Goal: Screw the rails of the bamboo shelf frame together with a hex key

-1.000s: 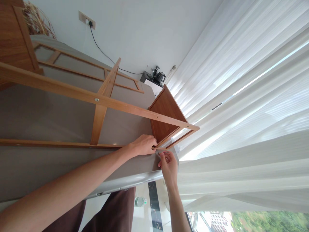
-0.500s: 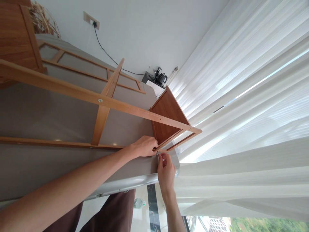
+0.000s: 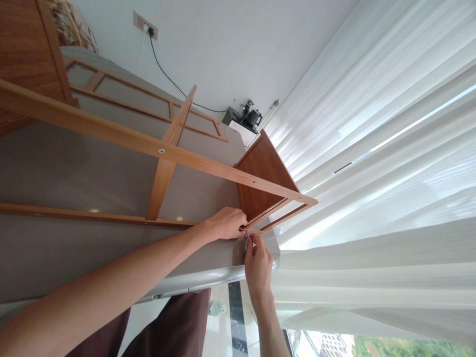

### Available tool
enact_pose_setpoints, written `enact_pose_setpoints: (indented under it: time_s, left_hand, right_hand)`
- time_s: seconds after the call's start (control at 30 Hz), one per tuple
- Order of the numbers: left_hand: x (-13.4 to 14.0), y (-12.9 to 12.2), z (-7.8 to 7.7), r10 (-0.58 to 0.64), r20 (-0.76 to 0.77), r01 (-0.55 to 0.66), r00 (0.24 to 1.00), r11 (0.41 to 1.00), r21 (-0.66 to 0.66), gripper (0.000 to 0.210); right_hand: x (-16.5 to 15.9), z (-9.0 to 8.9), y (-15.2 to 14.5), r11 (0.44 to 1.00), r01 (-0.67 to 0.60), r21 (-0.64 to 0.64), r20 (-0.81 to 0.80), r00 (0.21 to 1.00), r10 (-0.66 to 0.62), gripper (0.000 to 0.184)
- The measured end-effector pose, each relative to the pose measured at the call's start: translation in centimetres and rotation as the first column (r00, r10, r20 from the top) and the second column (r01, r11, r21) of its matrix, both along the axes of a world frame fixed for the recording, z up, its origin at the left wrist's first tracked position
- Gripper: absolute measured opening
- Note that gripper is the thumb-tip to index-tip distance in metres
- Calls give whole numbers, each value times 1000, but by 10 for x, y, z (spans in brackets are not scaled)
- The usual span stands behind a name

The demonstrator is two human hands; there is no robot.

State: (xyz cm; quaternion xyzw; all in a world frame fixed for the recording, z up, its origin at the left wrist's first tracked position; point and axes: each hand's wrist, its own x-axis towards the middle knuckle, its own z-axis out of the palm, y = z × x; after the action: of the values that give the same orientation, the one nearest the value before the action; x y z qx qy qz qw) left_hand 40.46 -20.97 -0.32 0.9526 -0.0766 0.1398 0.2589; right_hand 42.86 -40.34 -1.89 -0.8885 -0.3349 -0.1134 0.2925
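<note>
A wooden frame (image 3: 208,166) with long rails and crosspieces stands on the grey tabletop (image 3: 208,255). My left hand (image 3: 227,223) reaches across to the frame's lower right corner, its fingers closed round the wood where the lower rail meets the end panel (image 3: 262,181). Just below that corner, my right hand (image 3: 257,258) is closed in a pinch. Between its thumb and forefinger is a small, thin, dark metal piece (image 3: 246,234), pointing up at the rail's edge; most of it is hidden by the fingers.
A second slatted wooden frame (image 3: 130,96) lies further back on the table. At left stands a wooden panel (image 3: 29,49). Behind are a black kettle (image 3: 254,118) and a wall socket (image 3: 146,26) with a cord. White curtains (image 3: 372,173) hang at right; a bottle (image 3: 214,308) is on the floor.
The whole view has shifted slightly, so the frame appears a little further right. Both hands stay at the same corner, and the right fingers have moved slightly closer to the rail.
</note>
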Motion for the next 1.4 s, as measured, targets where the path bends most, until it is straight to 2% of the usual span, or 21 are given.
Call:
enact_pose_setpoints:
  time_s: [0.13,0.3,0.47,0.63,0.8,1.07,1.23,1.4]
  left_hand:
    - [0,0,0,0,-11,-1,1000,1000,-5,19]
    - [-2,-1,3,6,-9,-6,1000,1000,3,18]
    - [-2,0,3,5,-1,-5,1000,1000,8,18]
    - [-1,0,0,8,2,-8,1000,1000,4,17]
    - [0,1,0,-1,9,1,1000,1000,4,18]
    - [0,0,2,2,5,-2,1000,1000,5,18]
    - [0,0,2,2,-2,-2,1000,1000,2,18]
    - [-1,0,0,4,1,-4,1000,1000,5,17]
  right_hand:
    - [-2,3,3,1000,-22,11,-52,998,23,43]
    - [10,7,3,993,56,107,-219,975,-31,42]
    - [19,7,-5,982,75,175,-353,936,-9,45]
    - [10,3,-7,974,104,203,-319,947,-34,40]
    - [5,0,-1,982,109,156,-216,974,-74,34]
    - [-1,1,2,994,75,83,-116,991,-65,41]
    - [0,2,5,993,59,104,-156,987,-42,42]
    - [14,5,2,977,116,176,-316,947,-56,41]
